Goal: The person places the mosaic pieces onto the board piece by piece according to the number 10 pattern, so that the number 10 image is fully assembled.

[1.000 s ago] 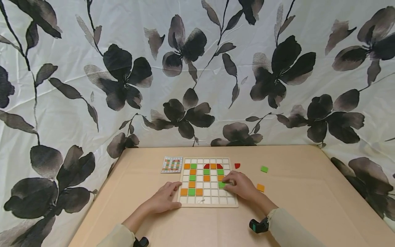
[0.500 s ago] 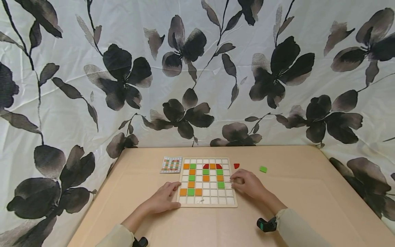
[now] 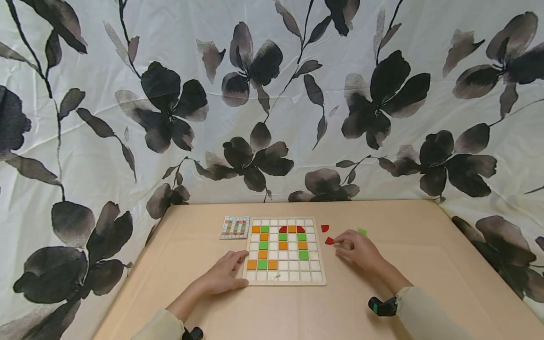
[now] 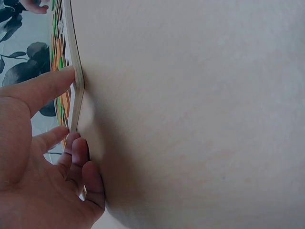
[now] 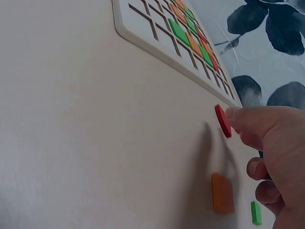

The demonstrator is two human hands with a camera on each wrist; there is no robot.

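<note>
The pale grid board (image 3: 291, 277) lies on the table with orange, green and red pieces in some of its squares. My left hand (image 3: 227, 273) rests at the board's left side, thumb and forefinger spread apart and touching its edge. To the right of the board, my right hand (image 3: 361, 249) pinches a small red piece (image 5: 222, 120) between thumb and finger, above the tabletop. Another red piece (image 3: 325, 228) with a curved side lies beside the board's upper right. Below the right hand, the right wrist view shows an orange tile (image 5: 222, 193) and a green tile (image 5: 256, 213) on the table.
A small card (image 3: 235, 227) printed with a coloured grid pattern lies at the board's upper left. The beige table (image 3: 280, 311) ends at the back against a hanging white cloth (image 3: 314, 28) with dark flowers.
My right hand has left the green tile in the board's right part and moved to the right. A red piece now shows in its fingers. The left hand stays in place.
</note>
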